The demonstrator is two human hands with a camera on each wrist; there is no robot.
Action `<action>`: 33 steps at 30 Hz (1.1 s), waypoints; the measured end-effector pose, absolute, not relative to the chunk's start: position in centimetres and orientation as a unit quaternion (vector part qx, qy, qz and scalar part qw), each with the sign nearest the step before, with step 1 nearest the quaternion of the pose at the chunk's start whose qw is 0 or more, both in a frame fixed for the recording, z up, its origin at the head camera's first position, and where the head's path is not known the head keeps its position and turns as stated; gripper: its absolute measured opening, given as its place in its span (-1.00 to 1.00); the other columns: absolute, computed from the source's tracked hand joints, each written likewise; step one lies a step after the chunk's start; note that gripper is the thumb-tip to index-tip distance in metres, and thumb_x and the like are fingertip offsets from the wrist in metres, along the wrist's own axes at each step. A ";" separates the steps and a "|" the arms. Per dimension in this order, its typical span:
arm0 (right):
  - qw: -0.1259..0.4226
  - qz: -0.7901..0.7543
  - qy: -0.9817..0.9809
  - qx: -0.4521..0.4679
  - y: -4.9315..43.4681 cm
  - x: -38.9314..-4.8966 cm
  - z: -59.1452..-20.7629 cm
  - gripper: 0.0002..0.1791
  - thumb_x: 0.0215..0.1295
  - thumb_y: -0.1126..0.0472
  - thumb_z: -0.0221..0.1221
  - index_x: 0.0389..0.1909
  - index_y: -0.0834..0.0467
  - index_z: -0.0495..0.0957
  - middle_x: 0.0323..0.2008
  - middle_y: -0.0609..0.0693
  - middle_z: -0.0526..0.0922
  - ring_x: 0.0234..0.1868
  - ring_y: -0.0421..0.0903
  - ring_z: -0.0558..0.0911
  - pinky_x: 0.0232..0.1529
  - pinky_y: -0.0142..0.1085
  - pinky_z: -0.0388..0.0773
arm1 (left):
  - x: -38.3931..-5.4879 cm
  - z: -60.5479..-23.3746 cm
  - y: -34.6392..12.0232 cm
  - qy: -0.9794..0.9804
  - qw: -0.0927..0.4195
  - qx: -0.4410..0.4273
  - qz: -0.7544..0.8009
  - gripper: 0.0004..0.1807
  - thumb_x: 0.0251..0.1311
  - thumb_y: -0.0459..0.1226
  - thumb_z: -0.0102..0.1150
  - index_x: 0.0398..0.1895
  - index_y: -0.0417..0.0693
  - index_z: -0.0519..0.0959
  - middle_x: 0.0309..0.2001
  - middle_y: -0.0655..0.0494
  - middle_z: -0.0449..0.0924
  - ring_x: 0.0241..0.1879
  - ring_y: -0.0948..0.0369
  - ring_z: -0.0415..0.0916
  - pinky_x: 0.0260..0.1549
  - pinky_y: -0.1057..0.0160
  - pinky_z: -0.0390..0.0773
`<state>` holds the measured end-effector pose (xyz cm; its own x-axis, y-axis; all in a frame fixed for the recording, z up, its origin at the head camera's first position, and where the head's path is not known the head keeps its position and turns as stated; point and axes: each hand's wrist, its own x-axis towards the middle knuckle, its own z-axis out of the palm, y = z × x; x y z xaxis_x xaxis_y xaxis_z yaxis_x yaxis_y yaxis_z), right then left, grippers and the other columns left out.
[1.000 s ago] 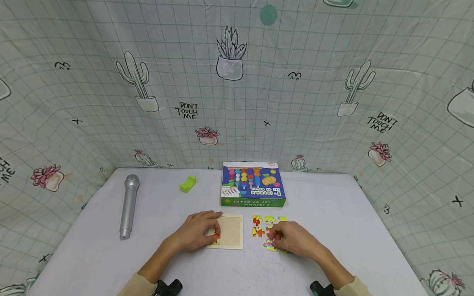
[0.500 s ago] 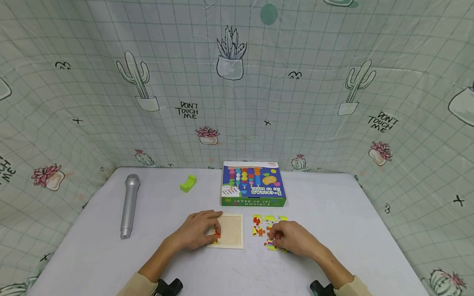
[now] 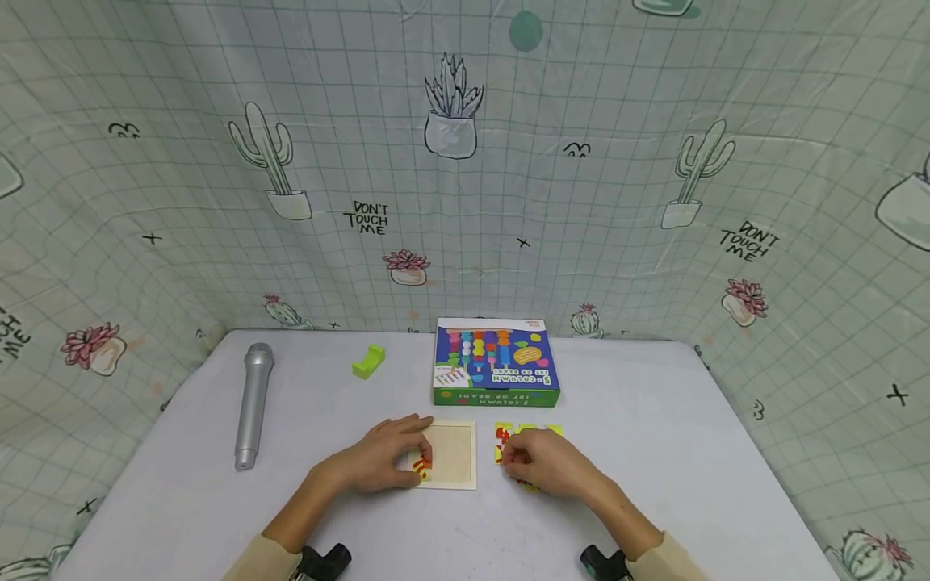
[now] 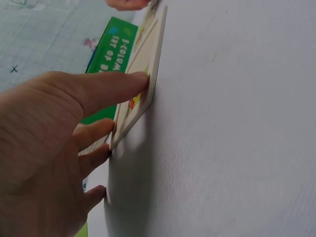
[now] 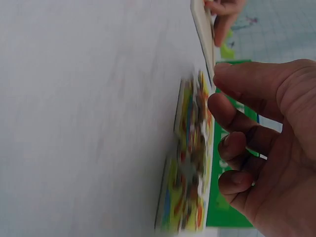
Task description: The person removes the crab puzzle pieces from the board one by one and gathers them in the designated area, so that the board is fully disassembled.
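Note:
My left hand (image 3: 378, 455) grips the left side of a shallow wooden puzzle tray (image 3: 456, 457). Its thumb lies on the near rim in the left wrist view, and other fingers touch the side edge. A red-and-yellow jigsaw piece (image 3: 421, 467) lies in the tray's near left corner, between thumb and index finger. My right hand (image 3: 548, 461) hovers above loose jigsaw pieces (image 3: 503, 433) right of the tray, hiding most of them. In the right wrist view its fingers are loosely bent, a gap shows between thumb and index finger, and no piece appears between them.
Behind the tray stands a blue-and-green bead-set box (image 3: 496, 363). A lime-green curved block (image 3: 369, 361) lies to its left. A silver microphone-shaped object (image 3: 254, 406) lies at the table's left side. Printed cloth (image 3: 479, 202) hangs behind the white table.
My right hand has moved left across the loose pieces, towards the tray. My left thumb has shifted slightly nearer the tray's front rim, showing more of the piece in the corner.

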<state>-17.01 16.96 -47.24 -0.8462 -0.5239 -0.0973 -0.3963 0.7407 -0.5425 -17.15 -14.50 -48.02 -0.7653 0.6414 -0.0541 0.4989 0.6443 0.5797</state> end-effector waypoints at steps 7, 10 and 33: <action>0.136 -0.258 0.918 -0.270 13.1 -17.0 -47.5 -0.91 0.26 0.14 0.34 -0.23 -0.04 0.68 -0.52 -0.26 0.48 -0.46 -0.29 0.44 -0.41 -0.39 0.38 | -17.3 -48.0 -15.1 0.884 0.160 0.331 0.289 -0.72 0.11 -0.20 0.42 -0.12 0.13 0.58 0.51 -0.18 0.18 0.52 -0.25 -0.01 0.36 -0.45 -0.09; 0.130 -0.240 0.919 -0.283 11.6 -17.0 -47.6 -0.82 0.26 0.10 0.35 -0.13 -0.02 0.70 -0.50 -0.25 0.46 -0.45 -0.30 0.42 -0.40 -0.39 0.35 | -17.4 -48.0 -15.2 0.879 0.173 0.332 0.294 -0.70 0.12 -0.19 0.43 -0.10 0.13 0.57 0.52 -0.19 0.14 0.53 -0.25 -0.05 0.36 -0.46 -0.12; 0.157 -0.221 0.909 -0.315 7.6 -17.1 -47.2 -0.63 0.29 0.03 0.33 0.11 -0.01 0.69 -0.49 -0.25 0.45 -0.49 -0.33 0.39 -0.44 -0.43 0.31 | -17.5 -47.8 -15.1 0.880 0.171 0.322 0.304 -0.63 0.09 -0.21 0.47 -0.11 0.08 0.49 0.52 -0.20 0.15 0.53 -0.24 -0.04 0.38 -0.43 -0.12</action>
